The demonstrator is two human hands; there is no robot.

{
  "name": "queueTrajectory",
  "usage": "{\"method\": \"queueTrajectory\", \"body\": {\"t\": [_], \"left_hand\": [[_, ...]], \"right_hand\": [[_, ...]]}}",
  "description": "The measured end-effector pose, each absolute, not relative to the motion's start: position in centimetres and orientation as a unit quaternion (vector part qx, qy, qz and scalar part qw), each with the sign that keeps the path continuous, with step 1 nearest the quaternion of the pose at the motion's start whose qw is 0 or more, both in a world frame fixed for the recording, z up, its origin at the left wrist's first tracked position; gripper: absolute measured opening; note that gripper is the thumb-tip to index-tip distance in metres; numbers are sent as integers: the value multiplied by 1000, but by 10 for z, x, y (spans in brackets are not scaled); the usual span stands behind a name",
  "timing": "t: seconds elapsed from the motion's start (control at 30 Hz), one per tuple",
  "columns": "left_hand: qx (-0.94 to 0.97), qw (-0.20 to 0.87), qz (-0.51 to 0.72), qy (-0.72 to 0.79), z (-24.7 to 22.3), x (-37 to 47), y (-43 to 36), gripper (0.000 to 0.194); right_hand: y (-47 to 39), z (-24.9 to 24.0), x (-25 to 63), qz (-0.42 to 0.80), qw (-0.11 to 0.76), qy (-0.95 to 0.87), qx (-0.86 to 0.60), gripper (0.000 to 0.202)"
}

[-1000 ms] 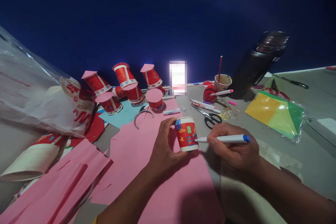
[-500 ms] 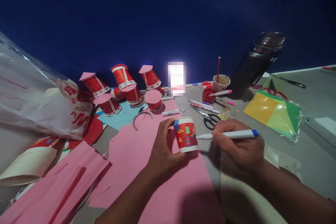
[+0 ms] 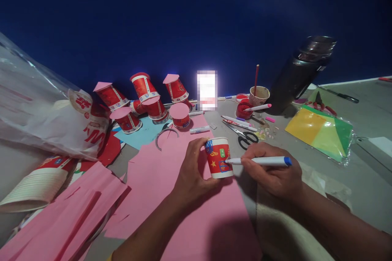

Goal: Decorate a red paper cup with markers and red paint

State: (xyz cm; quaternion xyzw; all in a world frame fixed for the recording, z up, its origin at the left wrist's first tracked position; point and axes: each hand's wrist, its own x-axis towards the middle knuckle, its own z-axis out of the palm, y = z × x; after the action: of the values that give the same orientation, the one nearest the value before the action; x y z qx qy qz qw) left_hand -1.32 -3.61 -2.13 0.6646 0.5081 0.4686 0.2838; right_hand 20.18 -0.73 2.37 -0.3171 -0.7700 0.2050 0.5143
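Observation:
A red paper cup (image 3: 218, 155) with white rims and blue marks is held by my left hand (image 3: 192, 167), its fingers at the top edge and thumb under the bottom edge. The cup hangs above pink paper (image 3: 159, 195). My right hand (image 3: 272, 171) grips a white marker (image 3: 269, 161) with a blue end, and the marker's tip is at the cup's printed side. Black-handled scissors (image 3: 247, 138) lie just beyond my right hand.
Several red cups with pink paper tops (image 3: 179, 116) stand at the back left. A plastic bag (image 3: 45, 110) and stacked cups (image 3: 36, 187) are at the left. A dark flask (image 3: 301, 75), a pencil cup (image 3: 259, 96) and a yellow-green packet (image 3: 321, 130) are at the right.
My right hand and the marker have moved left, and the tip now sits further left on the cup's side. The cup has shifted slightly to the right in view.

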Motion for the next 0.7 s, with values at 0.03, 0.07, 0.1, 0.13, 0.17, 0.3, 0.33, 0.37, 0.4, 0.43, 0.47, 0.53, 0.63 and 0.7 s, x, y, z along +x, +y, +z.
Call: {"method": "queueTrajectory", "body": {"t": [0.03,0.07,0.1,0.13,0.17,0.3,0.33,0.37,0.4,0.43,0.47,0.53,0.63,0.7], "left_hand": [[667,283,469,505,-22,-14,-36,86],[668,283,470,503,-23,-14,-36,87],[669,283,471,500,-23,-14,-36,87],[671,282,470,498,-23,-15,-35,88],[672,280,470,498,-23,-15,-35,89],[674,274,470,500,-23,-14,-36,89],[673,275,470,501,-22,-14,-36,89],[671,279,468,503,-22,-14,-36,89],[670,281,466,505,-22,-14,-36,89],[669,283,465,506,-23,-15,-36,89],[669,284,465,506,-23,-15,-36,88],[670,283,465,505,-23,-15,-35,87],[672,280,467,502,-25,-16,-35,85],[671,278,471,500,-25,-15,-34,84]], "right_hand": [[-7,23,202,203,513,-771,-318,14],[-7,23,202,202,513,-771,-318,14],[-7,23,202,202,515,-770,-318,14],[-7,23,201,202,516,-769,-320,14],[-7,23,201,203,516,-768,-321,15],[-8,24,201,208,510,-771,-320,17],[-8,24,201,211,508,-771,-320,17],[-9,24,201,214,505,-772,-321,18],[-9,24,201,218,500,-773,-324,18],[-9,24,201,223,495,-774,-327,18],[-9,23,201,228,489,-775,-329,19],[-9,21,202,236,483,-777,-328,19],[-9,20,203,237,478,-781,-324,19],[-9,20,203,236,478,-783,-321,19]]}}
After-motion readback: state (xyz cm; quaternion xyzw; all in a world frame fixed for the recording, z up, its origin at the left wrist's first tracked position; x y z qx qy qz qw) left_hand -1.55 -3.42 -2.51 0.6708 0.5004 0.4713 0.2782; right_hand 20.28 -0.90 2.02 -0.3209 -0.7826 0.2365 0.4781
